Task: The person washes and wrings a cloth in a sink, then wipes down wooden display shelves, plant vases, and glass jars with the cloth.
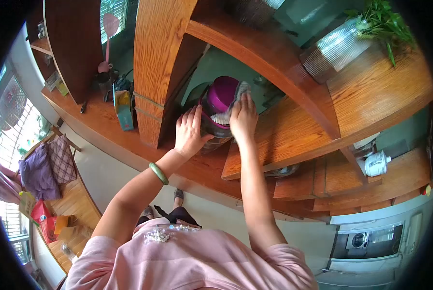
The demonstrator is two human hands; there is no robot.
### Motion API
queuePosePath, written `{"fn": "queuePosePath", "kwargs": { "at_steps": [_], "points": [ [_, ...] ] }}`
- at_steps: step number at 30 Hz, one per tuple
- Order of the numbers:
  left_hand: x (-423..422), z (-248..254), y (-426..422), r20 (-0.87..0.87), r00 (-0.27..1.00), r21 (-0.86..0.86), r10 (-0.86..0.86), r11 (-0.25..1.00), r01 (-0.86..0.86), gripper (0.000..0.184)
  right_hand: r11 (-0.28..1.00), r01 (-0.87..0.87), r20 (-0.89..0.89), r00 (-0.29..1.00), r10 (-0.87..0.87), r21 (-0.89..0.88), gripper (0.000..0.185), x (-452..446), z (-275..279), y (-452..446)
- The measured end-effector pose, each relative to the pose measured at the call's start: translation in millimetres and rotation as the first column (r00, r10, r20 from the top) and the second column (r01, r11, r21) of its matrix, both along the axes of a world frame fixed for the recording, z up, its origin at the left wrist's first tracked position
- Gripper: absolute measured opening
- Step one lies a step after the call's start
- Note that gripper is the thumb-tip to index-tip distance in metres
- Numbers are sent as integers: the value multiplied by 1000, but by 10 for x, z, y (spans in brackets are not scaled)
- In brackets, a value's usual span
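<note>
A large dark glass jar with a purple lid stands in an opening of the wooden shelf unit. My left hand is braced on the jar's near left side, its fingers along the glass and its thumb across the front. In my right hand is a grey cleaning cloth, pressed against the right side of the lid. A pale fluffy part of the cloth shows by the jar's neck. The jar's lower body is partly hidden by my hands.
A wooden upright rises left of the jar; a curved shelf edge crosses above right. A ribbed glass vase with green plants stands on the right shelf, a white lidded pot lower. Leftward are a teal box and pink fly swatter.
</note>
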State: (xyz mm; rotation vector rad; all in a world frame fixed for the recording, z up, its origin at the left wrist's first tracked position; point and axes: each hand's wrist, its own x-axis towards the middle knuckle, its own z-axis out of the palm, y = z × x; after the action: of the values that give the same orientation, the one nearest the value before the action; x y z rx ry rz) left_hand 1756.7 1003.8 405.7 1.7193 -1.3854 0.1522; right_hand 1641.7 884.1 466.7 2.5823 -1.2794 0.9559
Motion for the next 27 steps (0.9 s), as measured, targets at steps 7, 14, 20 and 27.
{"fn": "queuePosePath", "kwargs": {
  "at_steps": [7,14,20,27],
  "points": [
    [12,-47,-19,4,1000,-46,-11,999,11,99,884,-468,-21,884,468,15,30,266,235,315],
    [13,-34,-2,17,1000,1,1,1000,-1,99,716,-603,130,789,601,351,28,459,383,-398],
    [16,-40,3,73,997,-20,12,1000,-11,98,690,-465,81,855,511,555,36,638,481,-971],
    [-4,-26,10,31,999,25,23,999,-24,98,695,-373,-213,770,601,614,54,749,742,-951]
  ]
}}
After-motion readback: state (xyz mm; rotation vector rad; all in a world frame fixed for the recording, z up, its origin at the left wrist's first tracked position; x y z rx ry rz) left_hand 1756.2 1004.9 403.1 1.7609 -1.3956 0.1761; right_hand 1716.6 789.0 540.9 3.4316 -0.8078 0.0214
